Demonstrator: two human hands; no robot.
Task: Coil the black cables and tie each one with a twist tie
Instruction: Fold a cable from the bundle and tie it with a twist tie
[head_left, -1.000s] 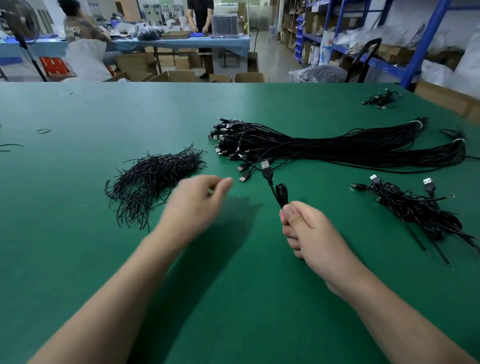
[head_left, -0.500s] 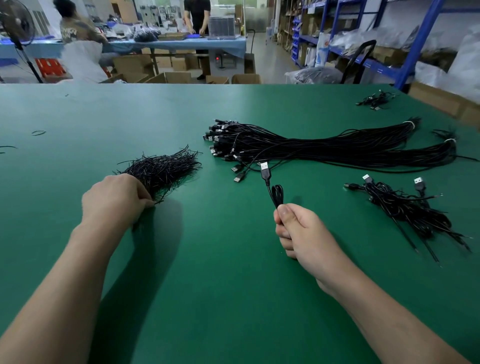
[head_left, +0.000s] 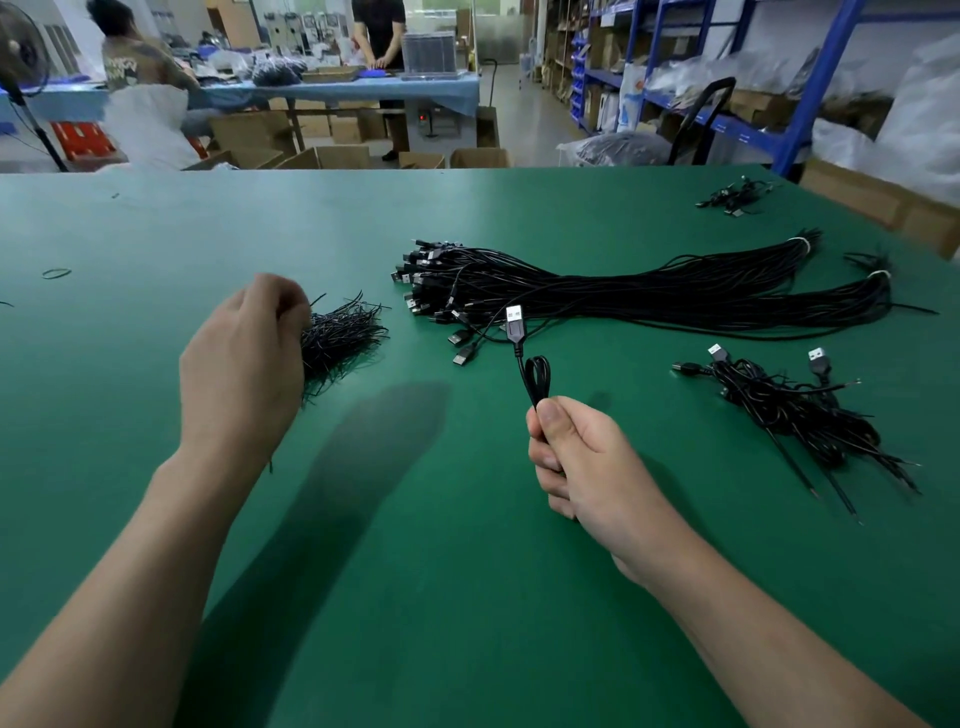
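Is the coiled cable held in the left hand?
No, the right hand grips the coiled cable, while the left hand is at the pile of twist ties.

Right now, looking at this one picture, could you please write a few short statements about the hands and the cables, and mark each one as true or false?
1. The right hand grips a coiled cable, and its USB plug sticks out above the fist. True.
2. The left hand lies flat on bare table. False: it is at the twist tie pile, fingers curled.
3. A small heap of cables lies to the right of the right hand. True.
4. The long cable bundle lies on a blue table. False: the table is green.
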